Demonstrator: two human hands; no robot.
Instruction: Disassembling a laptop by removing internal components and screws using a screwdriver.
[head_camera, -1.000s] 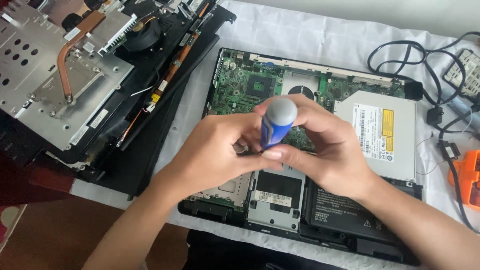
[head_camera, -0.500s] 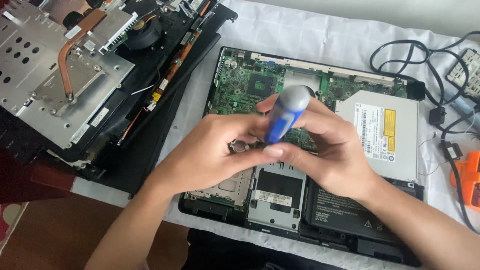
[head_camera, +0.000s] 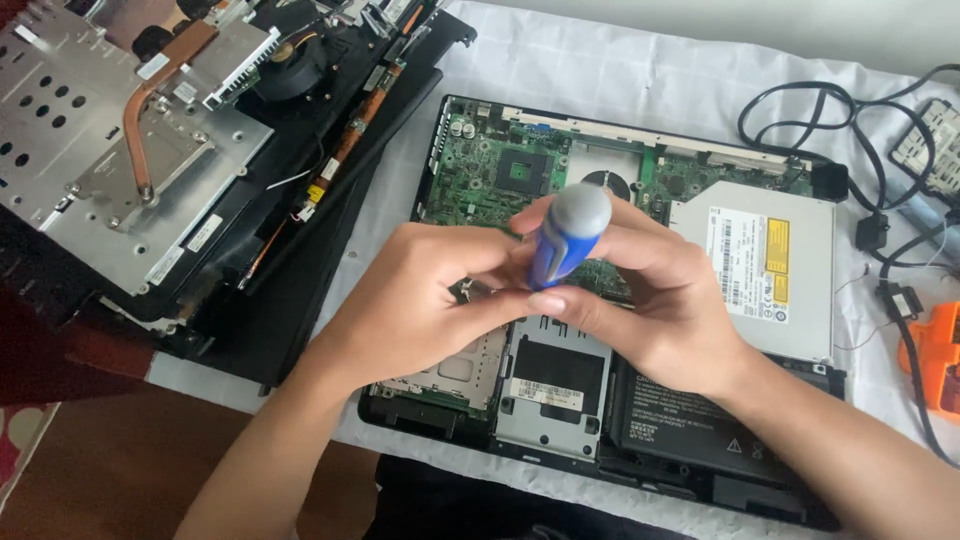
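Over the middle of the opened laptop base (head_camera: 470, 170), both hands meet around a screwdriver (head_camera: 566, 236) with a blue handle and a grey cap. The right hand (head_camera: 660, 300) closes on the handle from the 3 o'clock side, its thumb and fingers wrapped around the blue part, so the tool stands almost upright with the cap tilted a little toward 1 o'clock. The left hand (head_camera: 415, 305) comes from 9 o'clock and its fingers curl near the lower part of the shaft, probably to keep the tip steady on one small point. The tip itself is hidden behind the fingers, so I cannot tell what it touches.

Under the hands lies the green circuit board (head_camera: 490, 165), toward 12 o'clock. At 3 o'clock sits the silver optical drive (head_camera: 770, 265), and at 5 o'clock the black battery (head_camera: 680, 425). A metal slot cover (head_camera: 555, 385) is at 6 o'clock. Far at 10 o'clock rests a separated metal frame with a copper heat pipe (head_camera: 150, 110). Black cables (head_camera: 850, 120) lie at 2 o'clock, and an orange tool (head_camera: 940, 360) lies at the right edge. A white cloth (head_camera: 620, 60) covers the table. The person's own hands are the main obstacle to seeing the work point.
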